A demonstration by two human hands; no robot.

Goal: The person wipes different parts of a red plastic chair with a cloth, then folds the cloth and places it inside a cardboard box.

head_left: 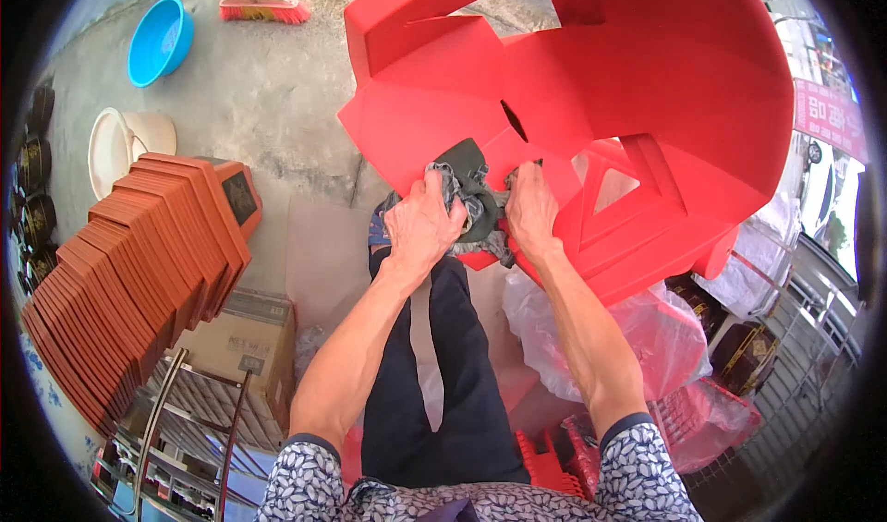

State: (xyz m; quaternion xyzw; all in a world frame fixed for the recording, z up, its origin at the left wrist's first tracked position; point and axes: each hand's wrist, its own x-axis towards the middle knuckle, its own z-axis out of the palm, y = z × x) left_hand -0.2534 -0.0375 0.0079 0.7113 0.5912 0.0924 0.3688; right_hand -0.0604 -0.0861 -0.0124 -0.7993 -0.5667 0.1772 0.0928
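Note:
A crumpled grey-green cloth (473, 189) is bunched between my two hands, in front of a large red plastic chair (665, 78). My left hand (421, 217) is closed on the left side of the cloth. At its right side my right hand (533, 210) is closed too, its fingers curled round a fold close against the chair. The chair lies tipped over, with a dark slot and several openings showing in it. Where the cloth meets the red plastic is partly hidden behind my fingers.
Stacked orange-brown square flowerpots (148, 254) lean at the left, above a cardboard box (249, 337) and a metal rack (199, 402). Beyond are a cream bucket (159, 132), a blue basin (161, 42) and a broom (265, 7). Clear plastic wrap (545, 337) lies below the chair.

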